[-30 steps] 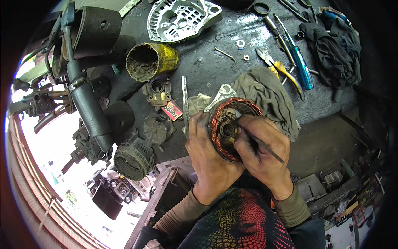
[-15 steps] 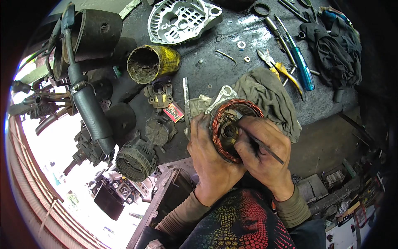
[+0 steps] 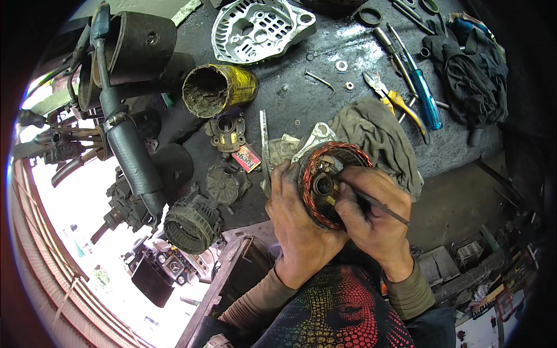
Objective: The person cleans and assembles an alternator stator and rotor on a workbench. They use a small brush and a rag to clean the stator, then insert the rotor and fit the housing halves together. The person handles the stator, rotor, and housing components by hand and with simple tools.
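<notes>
firmly gripped, the housing (image 3: 322, 185) sits between left hand (image 3: 299, 214) and right hand (image 3: 377, 211).
just off picture centre at three o'clock, it is clamped by the left; the right, close beside, pinches a rod (image 3: 387, 210), its tip hidden by fingers. a slipping pinch could nick the copper coil (image 3: 306, 194); a slack left grip could let the housing roll. from it, a rag (image 3: 374, 130) crowds one o'clock, pliers (image 3: 394, 97) beyond; a strip (image 3: 264, 133) and matchbox (image 3: 246, 158) lie toward ten.
</notes>
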`<action>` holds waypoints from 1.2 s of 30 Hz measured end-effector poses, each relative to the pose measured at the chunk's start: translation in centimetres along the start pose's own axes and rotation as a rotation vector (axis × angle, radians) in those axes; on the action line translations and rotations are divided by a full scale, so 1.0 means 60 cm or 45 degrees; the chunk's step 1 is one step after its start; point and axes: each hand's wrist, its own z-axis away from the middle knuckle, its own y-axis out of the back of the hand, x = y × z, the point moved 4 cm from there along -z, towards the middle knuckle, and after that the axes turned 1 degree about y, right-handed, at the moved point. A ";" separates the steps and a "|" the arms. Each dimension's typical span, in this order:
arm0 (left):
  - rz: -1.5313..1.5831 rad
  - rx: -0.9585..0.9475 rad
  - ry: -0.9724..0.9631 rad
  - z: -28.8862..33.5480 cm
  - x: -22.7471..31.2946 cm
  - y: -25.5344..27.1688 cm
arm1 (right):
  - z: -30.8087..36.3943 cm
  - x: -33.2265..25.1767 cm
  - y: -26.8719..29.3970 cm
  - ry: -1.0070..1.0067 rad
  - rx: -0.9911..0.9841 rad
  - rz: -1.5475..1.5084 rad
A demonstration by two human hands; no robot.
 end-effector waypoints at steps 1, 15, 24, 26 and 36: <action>0.006 -0.006 0.003 0.000 -0.001 -0.001 | 0.001 0.001 0.000 -0.022 0.009 -0.030; 0.009 -0.006 0.004 0.003 0.000 0.000 | 0.001 0.000 -0.002 0.042 0.040 0.039; 0.004 -0.026 0.017 0.004 -0.003 0.000 | -0.003 -0.004 0.003 0.095 0.017 0.037; 0.002 -0.031 -0.001 0.004 -0.006 -0.001 | -0.003 -0.005 0.002 0.104 -0.001 0.019; 0.207 -0.165 0.142 0.005 -0.021 0.012 | 0.033 0.044 0.197 -0.291 0.589 -0.425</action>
